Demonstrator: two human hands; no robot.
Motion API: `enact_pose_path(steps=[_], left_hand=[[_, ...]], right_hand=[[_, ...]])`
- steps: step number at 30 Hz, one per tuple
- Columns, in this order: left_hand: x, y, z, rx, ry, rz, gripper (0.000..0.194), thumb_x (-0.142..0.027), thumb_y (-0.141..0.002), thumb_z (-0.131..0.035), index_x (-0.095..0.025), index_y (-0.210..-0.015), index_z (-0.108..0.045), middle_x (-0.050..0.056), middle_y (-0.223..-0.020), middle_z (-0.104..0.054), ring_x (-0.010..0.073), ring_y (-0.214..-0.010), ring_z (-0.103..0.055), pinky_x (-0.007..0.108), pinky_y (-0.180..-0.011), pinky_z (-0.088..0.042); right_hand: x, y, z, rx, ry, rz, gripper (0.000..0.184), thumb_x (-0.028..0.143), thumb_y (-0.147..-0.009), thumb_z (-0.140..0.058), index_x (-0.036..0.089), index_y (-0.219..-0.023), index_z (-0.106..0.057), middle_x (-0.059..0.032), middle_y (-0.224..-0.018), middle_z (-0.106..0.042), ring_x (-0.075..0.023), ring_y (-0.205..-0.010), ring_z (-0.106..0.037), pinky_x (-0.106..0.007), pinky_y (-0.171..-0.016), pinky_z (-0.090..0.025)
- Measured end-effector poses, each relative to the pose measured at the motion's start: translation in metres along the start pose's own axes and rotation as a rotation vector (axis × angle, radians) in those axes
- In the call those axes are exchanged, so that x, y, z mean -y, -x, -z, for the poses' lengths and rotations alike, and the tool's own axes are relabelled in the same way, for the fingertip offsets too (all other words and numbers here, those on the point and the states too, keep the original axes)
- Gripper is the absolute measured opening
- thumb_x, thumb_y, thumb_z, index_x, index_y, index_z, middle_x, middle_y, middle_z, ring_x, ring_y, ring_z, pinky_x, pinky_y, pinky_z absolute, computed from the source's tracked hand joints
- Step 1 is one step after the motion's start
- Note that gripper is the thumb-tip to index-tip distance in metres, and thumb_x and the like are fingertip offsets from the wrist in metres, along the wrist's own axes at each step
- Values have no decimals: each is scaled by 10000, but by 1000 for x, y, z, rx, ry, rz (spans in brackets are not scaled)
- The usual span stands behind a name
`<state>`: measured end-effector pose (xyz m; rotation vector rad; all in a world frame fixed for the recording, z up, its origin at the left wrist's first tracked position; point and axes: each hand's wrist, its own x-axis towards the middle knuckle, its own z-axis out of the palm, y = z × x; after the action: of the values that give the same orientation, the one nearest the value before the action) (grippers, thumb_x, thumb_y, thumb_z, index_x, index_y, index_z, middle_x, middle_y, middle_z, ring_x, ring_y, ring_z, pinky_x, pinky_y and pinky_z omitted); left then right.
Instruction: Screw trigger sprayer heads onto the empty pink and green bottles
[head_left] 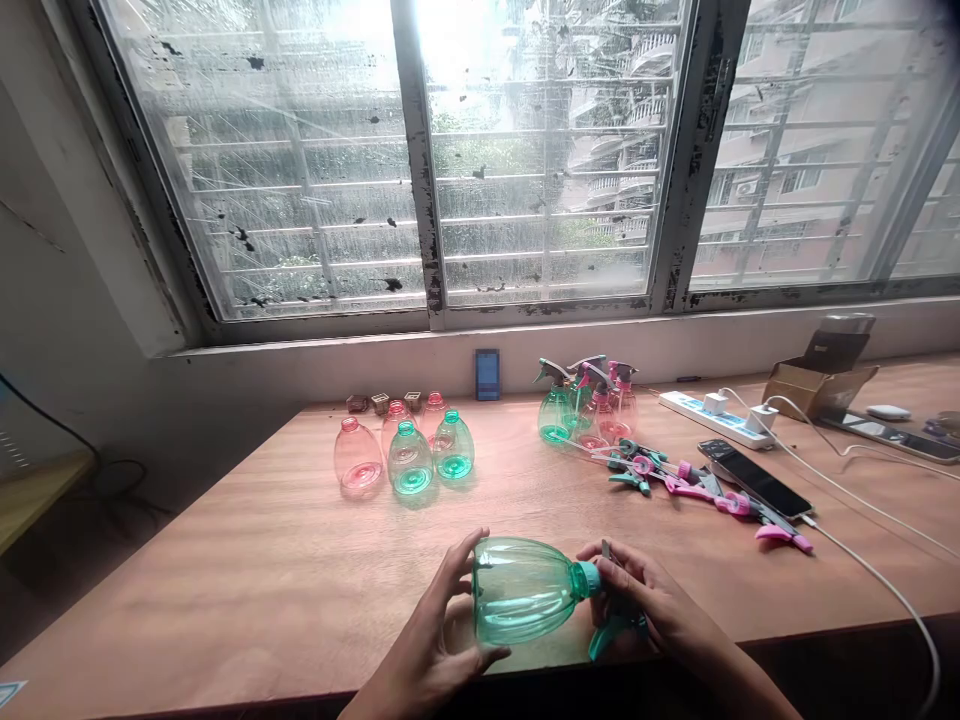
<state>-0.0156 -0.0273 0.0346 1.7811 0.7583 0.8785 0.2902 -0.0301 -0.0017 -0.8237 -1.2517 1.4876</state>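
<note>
My left hand [439,625] wraps round the base of a clear green spray bottle [521,590] that lies on its side over the near edge of the wooden table [262,560]. At the bottle's neck my right hand [637,590] is closed on a green trigger spray head [611,630], which points down. Bottle and head meet at the green collar. Farther back stand several capless pink and green bottles [409,455]. Several bottles with spray heads fitted [589,405] stand at the back middle. Loose pink and green spray heads [675,480] lie to the right.
A phone [754,478] on a white cable and a white power strip [716,418] lie at the right. An open cardboard box [821,385] sits at the far right. A small blue device [487,374] leans against the wall under the window.
</note>
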Motion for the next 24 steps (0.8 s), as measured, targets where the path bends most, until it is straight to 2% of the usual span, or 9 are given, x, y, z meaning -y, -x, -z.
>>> enact_pose_path(steps=[3,4,6,9,11,14,17,21,24], left_hand=[[0,0,0,38,28,36,1268,-245,-691,-921,-467,-1579,-42,102,-1657,-225,378,-1412,-426,534,-1149,-388],[-1,0,0,35,21,51,1300,-255,-667,-938,-456,-1582,-37,99,-1651,-240,388,-1442,-382,552,-1180,-334],[-5,1,1,20,15,87,1189,-305,-692,-924,-407,-1579,-141,101,-1598,-335,389,-1439,-385,560,-1203,-281],[-11,1,0,29,46,105,956,-404,-735,-883,-335,-1503,-320,124,-1480,-445,380,-1320,-512,542,-1142,-379],[-12,1,0,21,106,101,910,-456,-739,-871,-320,-1468,-343,131,-1422,-471,373,-1272,-542,530,-1086,-436],[-13,0,-1,-33,195,100,874,-487,-752,-856,-313,-1447,-355,123,-1371,-502,351,-1265,-535,508,-1068,-446],[-12,0,-3,-67,213,110,881,-451,-720,-893,-314,-1427,-385,113,-1346,-530,328,-1252,-543,476,-1058,-455],[-5,1,-2,-32,266,117,988,-410,-673,-932,-365,-1465,-343,111,-1422,-492,333,-1251,-566,475,-1026,-496],[1,1,0,-16,185,59,990,-446,-679,-921,-374,-1484,-350,115,-1491,-444,357,-1295,-533,504,-1070,-468]], right_hand=[[0,0,1,12,-1,12,324,494,-918,-693,191,-1032,-671,-11,-726,-704,-172,-671,-659,-256,-611,-486],[0,0,1,18,1,12,322,490,-905,-712,190,-1018,-679,-11,-736,-705,-171,-678,-657,-257,-622,-486],[1,0,1,27,6,16,322,483,-883,-740,186,-999,-692,-12,-750,-705,-171,-694,-659,-262,-647,-490],[1,0,0,29,9,20,358,518,-889,-721,189,-1029,-696,-21,-744,-719,-183,-693,-673,-270,-645,-492],[2,-1,-1,1,-3,25,371,541,-912,-680,196,-1049,-693,-32,-770,-735,-198,-710,-699,-281,-650,-504],[2,-2,-2,-30,-24,25,353,535,-936,-648,200,-1033,-697,-37,-810,-742,-214,-738,-726,-307,-675,-532],[3,-3,-2,-26,-35,13,351,534,-925,-664,201,-1032,-691,-41,-799,-750,-223,-732,-735,-312,-659,-541],[5,-1,-1,-13,-57,5,362,540,-921,-666,206,-1060,-672,-58,-803,-778,-237,-753,-745,-327,-680,-550],[7,0,-3,-31,-66,19,375,555,-901,-682,205,-1036,-674,-57,-762,-778,-233,-723,-737,-327,-678,-547]])
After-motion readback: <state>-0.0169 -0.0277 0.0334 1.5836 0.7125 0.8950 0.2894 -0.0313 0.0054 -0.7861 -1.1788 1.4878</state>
